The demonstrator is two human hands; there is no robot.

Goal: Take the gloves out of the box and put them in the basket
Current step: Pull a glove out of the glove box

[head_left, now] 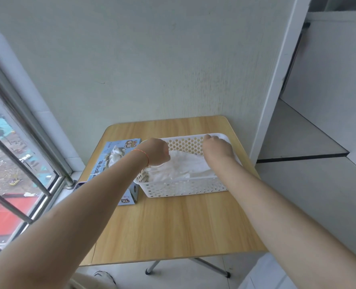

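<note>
Placing step: thin white plastic gloves go into the white perforated plastic basket.
Fingers hidden; I can't tell either grip. Next, I reach left to the blue cardboard box.

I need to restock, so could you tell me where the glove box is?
In the head view, the glove box lies on the table's left side, beside the white basket.

Table bare in front of basket; box just left of it. Wall close behind. Both hands over basket's open top.
</note>
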